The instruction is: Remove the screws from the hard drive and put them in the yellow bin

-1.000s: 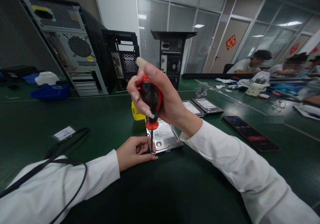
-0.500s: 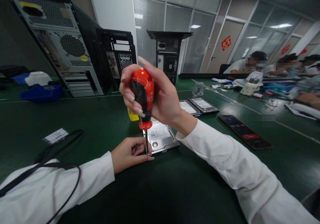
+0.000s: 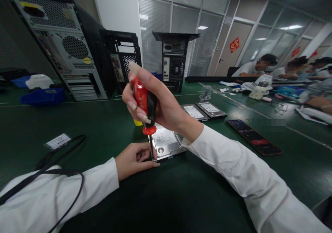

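Observation:
My right hand (image 3: 158,101) is wrapped round the red and black handle of a screwdriver (image 3: 142,96), whose shaft points down. The screwdriver's tip meets the near left corner of a silver hard drive (image 3: 167,141) with a white label, lying on the dark green table (image 3: 103,122). My left hand (image 3: 138,158) is closed at that same corner, its thumb and fingers gripping the drive's edge beside the tip. Any screw under the tip is too small to make out. Part of a yellow object (image 3: 137,123) shows behind the drive, mostly hidden by my right hand.
Two more hard drives (image 3: 211,109) lie behind my right wrist, near a clear cup (image 3: 205,92). A phone (image 3: 252,136) rests at the right. Computer cases (image 3: 75,49) stand at the back left, beside a blue tray (image 3: 43,97). A black cable (image 3: 62,153) crosses my left sleeve. People sit far right.
My right hand has shifted slightly left and turned the screwdriver handle, which now leans a little more to the left. My left hand and the drive have stayed put.

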The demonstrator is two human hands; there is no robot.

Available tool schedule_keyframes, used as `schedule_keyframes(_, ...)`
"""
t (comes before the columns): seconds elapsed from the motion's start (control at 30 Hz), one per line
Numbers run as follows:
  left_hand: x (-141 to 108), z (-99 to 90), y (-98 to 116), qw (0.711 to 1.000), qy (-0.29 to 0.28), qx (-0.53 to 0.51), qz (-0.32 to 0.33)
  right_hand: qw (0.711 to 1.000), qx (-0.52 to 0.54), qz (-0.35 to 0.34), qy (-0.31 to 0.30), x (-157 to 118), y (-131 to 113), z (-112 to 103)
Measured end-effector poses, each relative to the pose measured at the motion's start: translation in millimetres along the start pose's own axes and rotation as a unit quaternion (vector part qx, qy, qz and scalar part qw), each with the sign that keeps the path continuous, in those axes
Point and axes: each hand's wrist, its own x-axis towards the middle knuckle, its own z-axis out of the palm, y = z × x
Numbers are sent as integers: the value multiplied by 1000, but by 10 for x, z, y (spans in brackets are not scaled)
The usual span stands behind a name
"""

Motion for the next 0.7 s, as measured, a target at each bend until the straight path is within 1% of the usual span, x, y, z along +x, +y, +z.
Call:
schedule_keyframes(0.07, 0, 1, -3, 1000, 1, -6, 2, 1000, -3, 4, 10, -6, 1, 11)
schedule_keyframes(0.23, -1, 3, -13, 1000, 4, -18, 3, 1000, 17, 16, -6, -15, -9, -9)
schedule_keyframes(0.3, -1, 3, -12, 1000, 4, -17, 4, 1000, 24, 5, -7, -16, -9, -26)
schedule_keyframes(0.43, -3, 2, -1, 1000, 6, -24, 3, 999, 16, -13, -30, -10, 2, -57)
schedule_keyframes(0.57, -5, 1, -2, 1000, 6, -23, 4, 1000, 14, 2, -11, -16, 3, -32)
schedule_keyframes(0.7, -5, -2, -18, 1000, 8, -11, 2, 999, 1, 29, 29, -31, -4, 18)
